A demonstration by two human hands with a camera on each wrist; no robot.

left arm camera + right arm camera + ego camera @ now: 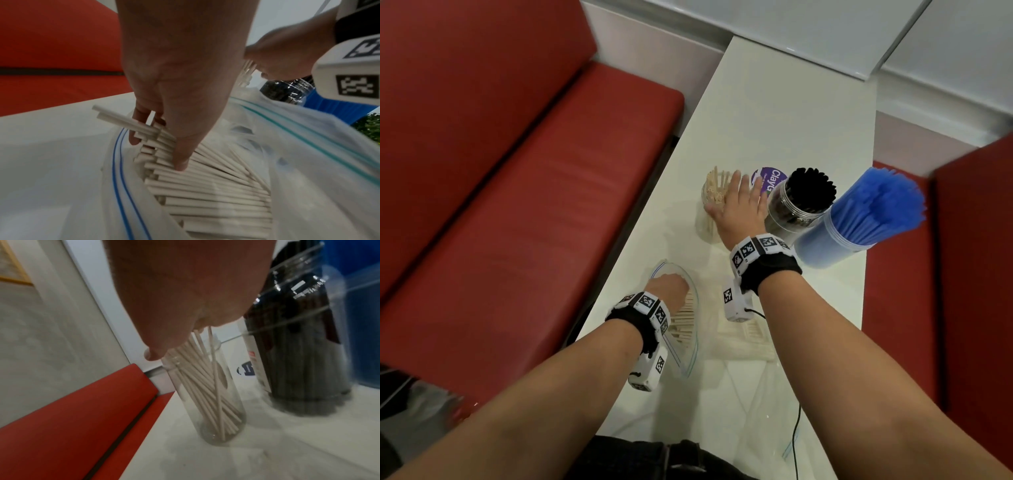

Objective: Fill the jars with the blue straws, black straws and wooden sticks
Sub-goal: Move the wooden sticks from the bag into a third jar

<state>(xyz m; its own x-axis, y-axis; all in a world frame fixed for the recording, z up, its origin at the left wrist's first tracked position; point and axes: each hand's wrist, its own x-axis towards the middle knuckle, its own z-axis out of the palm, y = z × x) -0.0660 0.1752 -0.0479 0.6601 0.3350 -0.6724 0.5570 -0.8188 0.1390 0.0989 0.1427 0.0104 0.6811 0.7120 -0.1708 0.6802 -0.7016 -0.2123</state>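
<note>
Three jars stand on the white table [774, 120]: a clear jar of wooden sticks [710, 205] [207, 386], a jar of black straws [803, 202] [304, 361] and a jar of blue straws [859, 219]. My right hand [739, 202] [185, 305] lies flat over the stick tops, fingers straight, thumb at the jar's rim. Nearer me, my left hand [671, 287] [156, 146] reaches into an open zip bag [688, 342] [123, 186] of wooden sticks [205, 194]. Its thumb and fingers pinch a small bunch of them [123, 120].
A purple lid [770, 178] lies behind the jars. A pale bundle [743, 339] and a flat clear bag [774, 428] lie near the front edge, with a black cable [796, 428] over it. Red benches flank the narrow table, left [517, 205] and right [969, 274].
</note>
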